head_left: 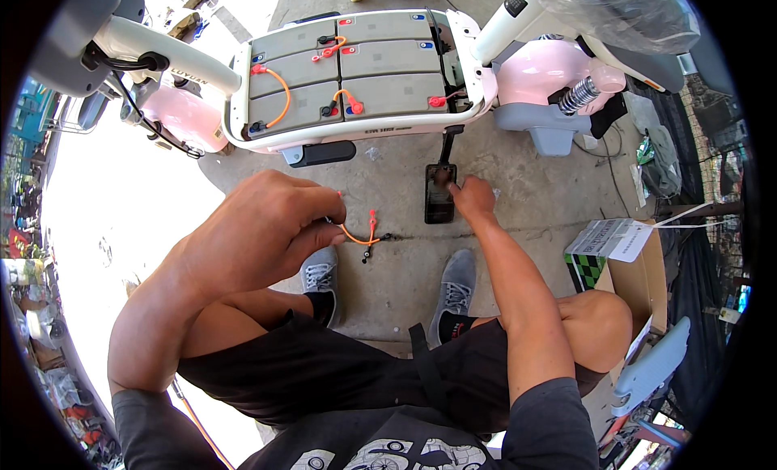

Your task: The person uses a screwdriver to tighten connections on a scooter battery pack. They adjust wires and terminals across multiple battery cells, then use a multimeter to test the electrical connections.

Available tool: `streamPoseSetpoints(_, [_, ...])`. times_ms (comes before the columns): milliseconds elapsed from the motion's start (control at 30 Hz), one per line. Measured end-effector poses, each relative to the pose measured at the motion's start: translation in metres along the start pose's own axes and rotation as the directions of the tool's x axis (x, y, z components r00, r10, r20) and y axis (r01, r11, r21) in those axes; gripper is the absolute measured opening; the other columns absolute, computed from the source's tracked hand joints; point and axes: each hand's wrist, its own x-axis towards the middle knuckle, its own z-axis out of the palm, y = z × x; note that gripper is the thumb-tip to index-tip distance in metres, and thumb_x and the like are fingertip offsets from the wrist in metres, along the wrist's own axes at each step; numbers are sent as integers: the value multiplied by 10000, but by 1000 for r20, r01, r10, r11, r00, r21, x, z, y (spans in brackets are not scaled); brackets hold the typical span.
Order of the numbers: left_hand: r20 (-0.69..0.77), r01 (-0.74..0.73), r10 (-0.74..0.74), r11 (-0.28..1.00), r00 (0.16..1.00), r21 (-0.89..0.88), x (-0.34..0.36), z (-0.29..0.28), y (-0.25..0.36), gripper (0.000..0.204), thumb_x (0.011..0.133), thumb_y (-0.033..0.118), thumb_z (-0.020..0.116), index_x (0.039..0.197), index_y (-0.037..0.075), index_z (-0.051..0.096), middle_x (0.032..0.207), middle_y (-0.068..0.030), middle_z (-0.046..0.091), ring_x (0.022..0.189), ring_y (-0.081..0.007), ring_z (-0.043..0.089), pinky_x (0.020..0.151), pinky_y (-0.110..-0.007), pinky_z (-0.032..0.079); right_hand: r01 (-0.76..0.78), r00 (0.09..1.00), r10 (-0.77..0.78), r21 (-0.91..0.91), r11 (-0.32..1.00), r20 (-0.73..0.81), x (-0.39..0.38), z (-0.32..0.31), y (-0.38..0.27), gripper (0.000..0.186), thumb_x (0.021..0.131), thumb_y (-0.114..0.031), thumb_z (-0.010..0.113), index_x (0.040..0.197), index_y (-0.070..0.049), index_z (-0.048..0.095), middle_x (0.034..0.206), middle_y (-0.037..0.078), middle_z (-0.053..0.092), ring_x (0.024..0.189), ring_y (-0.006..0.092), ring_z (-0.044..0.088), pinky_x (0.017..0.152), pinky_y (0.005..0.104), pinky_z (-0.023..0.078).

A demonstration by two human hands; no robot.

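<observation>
My left hand (pixel 287 223) is closed in a pinch on an orange cable with red terminals, partly hidden by my fingers; another orange cable (pixel 372 227) with red and black terminals lies beyond it. My right hand (pixel 477 199) has curled fingers at a black rectangular object (pixel 439 211) on the concrete; whether it grips anything is unclear. A black stand (pixel 447 146) drops from a white scooter frame (pixel 472 49) toward that object. The frame holds several grey batteries (pixel 388 65), joined in places by short orange cables (pixel 283 89) with red and black ends.
Pink and grey scooter bodywork (pixel 538 65) is at right, more pink bodywork (pixel 186 122) at left. An open cardboard box (pixel 639 276) and light blue panel (pixel 651 365) stand by my right knee. Loose wires (pixel 615 170) and bagged items (pixel 655 154) lie at right; my grey shoes (pixel 453 288) are below.
</observation>
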Motion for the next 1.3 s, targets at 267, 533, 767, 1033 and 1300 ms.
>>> streamPoseSetpoints(267, [-20,-11,11,1000,1000,2,1,1,-2,126,859,69,780,932,3,699,746,-144,663,668,-320,653,612,-400,492,-19,1000,19,-12,1000,-6,-12,-7,9,438,871,-369,783,1024,36,718,1034,265,726,1010,441,694,865,515,558])
streamPoseSetpoints(533, [-23,-3,3,1000,1000,-7,-2,1,-4,109,861,62,775,922,4,705,743,-132,655,668,-298,634,617,-391,483,-60,998,60,-31,998,12,-21,-17,5,428,860,-380,791,1035,8,743,1052,256,730,1029,433,697,884,507,566])
streamPoseSetpoints(767, [-50,-32,31,999,998,-11,-4,0,-6,100,863,61,776,907,3,708,720,-123,647,648,-278,619,604,-376,472,-49,998,51,-56,997,36,-25,-13,9,403,859,-366,792,1032,-6,746,1066,243,734,1041,418,700,887,503,569])
streamPoseSetpoints(1033, [-36,2,-3,1000,999,-20,-5,-1,-6,89,874,57,769,910,-1,712,726,-122,656,642,-258,629,599,-364,477,-68,996,71,-54,996,61,-28,-14,7,414,853,-358,794,1060,-5,736,1092,238,729,1057,413,696,901,493,567])
streamPoseSetpoints(1300, [-29,15,-16,999,999,-28,-4,-1,-5,89,878,57,769,913,-3,714,725,-118,661,642,-239,632,598,-354,481,-72,995,76,-62,995,70,-28,-12,8,427,847,-367,801,1062,-4,734,1099,239,727,1063,410,694,904,489,566])
